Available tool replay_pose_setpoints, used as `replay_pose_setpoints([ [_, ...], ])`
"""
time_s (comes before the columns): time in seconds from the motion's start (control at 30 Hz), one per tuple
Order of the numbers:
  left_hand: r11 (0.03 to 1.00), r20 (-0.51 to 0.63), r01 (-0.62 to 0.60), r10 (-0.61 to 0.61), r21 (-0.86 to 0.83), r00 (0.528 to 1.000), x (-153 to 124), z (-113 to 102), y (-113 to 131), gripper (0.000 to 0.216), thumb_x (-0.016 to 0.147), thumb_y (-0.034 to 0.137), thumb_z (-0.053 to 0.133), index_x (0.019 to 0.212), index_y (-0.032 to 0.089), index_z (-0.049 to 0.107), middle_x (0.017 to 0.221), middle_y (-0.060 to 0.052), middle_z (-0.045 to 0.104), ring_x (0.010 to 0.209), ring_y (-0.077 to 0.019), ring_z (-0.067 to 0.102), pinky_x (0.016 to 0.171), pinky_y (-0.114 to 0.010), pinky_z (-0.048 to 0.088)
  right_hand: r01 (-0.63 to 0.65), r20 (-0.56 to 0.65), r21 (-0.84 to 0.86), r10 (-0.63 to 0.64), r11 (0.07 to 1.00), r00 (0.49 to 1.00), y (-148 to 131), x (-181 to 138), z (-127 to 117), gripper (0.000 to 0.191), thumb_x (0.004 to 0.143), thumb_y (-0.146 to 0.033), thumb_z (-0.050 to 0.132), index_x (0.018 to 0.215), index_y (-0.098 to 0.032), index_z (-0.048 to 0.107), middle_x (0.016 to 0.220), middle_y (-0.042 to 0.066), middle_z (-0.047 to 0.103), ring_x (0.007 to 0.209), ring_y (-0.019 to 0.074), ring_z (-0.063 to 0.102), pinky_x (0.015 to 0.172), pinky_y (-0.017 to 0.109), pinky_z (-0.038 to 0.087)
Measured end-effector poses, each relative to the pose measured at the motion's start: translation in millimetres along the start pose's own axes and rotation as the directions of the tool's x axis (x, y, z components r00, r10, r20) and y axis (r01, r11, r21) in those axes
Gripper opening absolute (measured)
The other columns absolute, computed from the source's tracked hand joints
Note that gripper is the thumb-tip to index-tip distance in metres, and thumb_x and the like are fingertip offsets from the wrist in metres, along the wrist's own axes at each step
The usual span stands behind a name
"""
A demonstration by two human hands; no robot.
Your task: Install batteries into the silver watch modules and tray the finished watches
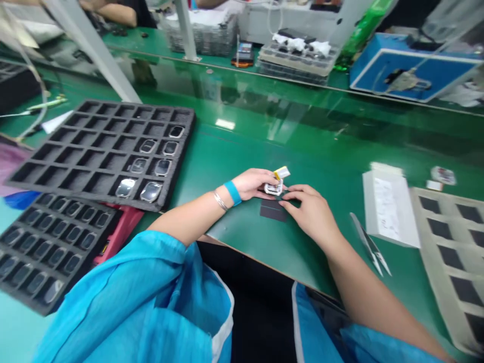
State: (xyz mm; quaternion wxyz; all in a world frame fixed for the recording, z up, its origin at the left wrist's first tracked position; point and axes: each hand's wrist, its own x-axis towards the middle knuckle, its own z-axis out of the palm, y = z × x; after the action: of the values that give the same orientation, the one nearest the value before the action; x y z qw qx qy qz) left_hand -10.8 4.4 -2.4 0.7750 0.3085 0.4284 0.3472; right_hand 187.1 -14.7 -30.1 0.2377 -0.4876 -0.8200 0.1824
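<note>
Counter: a long green counter (257, 146) runs across the view, its near edge at the person's waist, with a second green counter (128, 40) beyond a white post (93, 50)

Person: sits at the near edge in a bright blue smock (132, 302), both forearms reaching onto the counter

Co-worker: a bare forearm (113, 14) shows at the far counter, near the top left corner of the view

Left side: a black foam tray (102, 151) lies near the left edge of the counter, with clear glass-fronted parts (151, 191) in some compartments near its lower right corner; a second, fuller black tray (53, 242) sits below it, partly over a red case (117, 232)

Right side: a beige tray with dark cells (449, 262) lies at the right edge, beside a white paper sheet (389, 206); steel tweezers (368, 244) lie between the sheet and the right hand

Far side: a blue box (412, 68) and a stacked tray with white pieces (298, 55) stand on the far counter

Left hand: the left hand (251, 184) is pinching a small white piece with a yellow tab (277, 180) between its fingertips, just above a black pad (273, 210) near the near edge; a blue wristband (232, 193) and a metal bangle (220, 200) circle the wrist

Right hand: the right hand (312, 214) is loosely spread, fingers curved toward the white piece and close beside it, not pinching; contact cannot be told
</note>
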Motion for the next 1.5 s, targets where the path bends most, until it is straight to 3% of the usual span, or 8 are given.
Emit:
replay_pose_setpoints([
  [0.33,1.0,-0.009,0.008,-0.008,0.009,1.0,-5,5,2,0.007,0.081,0.006,0.062,0.076,0.011,0.062,0.081,-0.01,0.072,0.072,-0.0143,0.067,0.087,-0.042,0.055,-0.038,0.013,0.007,0.038,0.999,0.999,-2,2,5,0.013,0.081,-0.026,0.061,0.072,-0.021,0.068,0.097,0.011,0.062,0.099,0.0293,0.058,0.094,0.05,0.045],
  [0.5,1.0,-0.018,-0.014,0.015,0.014,1.0,-7,6,5,0.005,0.076,0.007,0.066,0.076,0.011,0.062,0.081,-0.009,0.073,0.072,-0.0148,0.068,0.079,-0.035,0.056,0.086,0.128,0.044,-0.091,0.995,0.988,-17,1,-24,0.008,0.087,-0.02,0.055,0.081,-0.021,0.059,0.104,0.01,0.059,0.103,0.0268,0.053,0.097,0.048,0.042],
  [0.63,1.0,-0.013,-0.005,0.005,0.022,1.0,-7,5,5,0.009,0.073,0.01,0.069,0.081,0.011,0.064,0.082,-0.009,0.074,0.071,-0.0144,0.067,0.075,-0.032,0.056,0.075,-0.005,0.118,-0.075,0.99,0.997,-20,2,-45,0.008,0.091,-0.025,0.056,0.085,-0.022,0.061,0.102,0.007,0.058,0.103,0.0235,0.055,0.098,0.045,0.042],
  [0.77,0.999,-0.019,-0.013,0.014,0.036,1.0,-7,5,4,0.011,0.074,0.01,0.069,0.084,0.011,0.065,0.087,-0.011,0.074,0.071,-0.0149,0.068,0.077,-0.034,0.057,-0.078,-0.014,0.078,0.079,0.994,0.997,-11,3,-29,0.005,0.083,-0.027,0.069,0.081,-0.022,0.069,0.1,0.006,0.059,0.102,0.0243,0.055,0.098,0.046,0.042],
  [0.93,1.0,-0.027,-0.017,0.017,0.023,0.999,-8,5,4,0.01,0.077,0.009,0.067,0.087,0.01,0.066,0.087,-0.011,0.074,0.071,-0.015,0.068,0.073,-0.032,0.057,-0.116,0.071,0.011,0.115,0.993,0.991,-12,3,-4,0.007,0.083,-0.021,0.068,0.076,-0.02,0.069,0.101,0.007,0.058,0.101,0.0252,0.051,0.097,0.047,0.042],
  [1.23,1.0,-0.014,-0.013,0.013,0.019,1.0,-8,5,5,0.01,0.075,0.008,0.067,0.086,0.01,0.065,0.086,-0.011,0.074,0.07,-0.0152,0.068,0.07,-0.03,0.057,-0.076,0.194,0.084,0.058,0.994,0.979,-20,1,-18,0.01,0.088,-0.017,0.058,0.078,-0.02,0.058,0.105,0.007,0.056,0.105,0.0234,0.051,0.099,0.044,0.041],
  [1.37,0.999,-0.034,-0.014,0.015,0.029,0.999,-8,7,5,0.009,0.074,0.007,0.066,0.082,0.01,0.066,0.083,-0.01,0.074,0.066,-0.0148,0.067,0.069,-0.031,0.057,-0.017,0.044,0.294,0.005,0.955,0.999,-21,1,-36,0.01,0.088,-0.024,0.059,0.079,-0.022,0.06,0.102,0.006,0.06,0.103,0.0212,0.056,0.097,0.042,0.044],
  [1.5,0.996,-0.091,-0.063,0.069,0.062,0.993,-12,13,5,0.009,0.073,0.008,0.067,0.081,0.011,0.065,0.081,-0.009,0.073,0.069,-0.0154,0.069,0.067,-0.028,0.057,-0.032,-0.172,0.594,0.166,0.804,0.971,-26,2,-42,0.02,0.082,-0.04,0.071,0.075,-0.022,0.062,0.094,0.005,0.067,0.093,0.0195,0.063,0.087,0.038,0.052],
])
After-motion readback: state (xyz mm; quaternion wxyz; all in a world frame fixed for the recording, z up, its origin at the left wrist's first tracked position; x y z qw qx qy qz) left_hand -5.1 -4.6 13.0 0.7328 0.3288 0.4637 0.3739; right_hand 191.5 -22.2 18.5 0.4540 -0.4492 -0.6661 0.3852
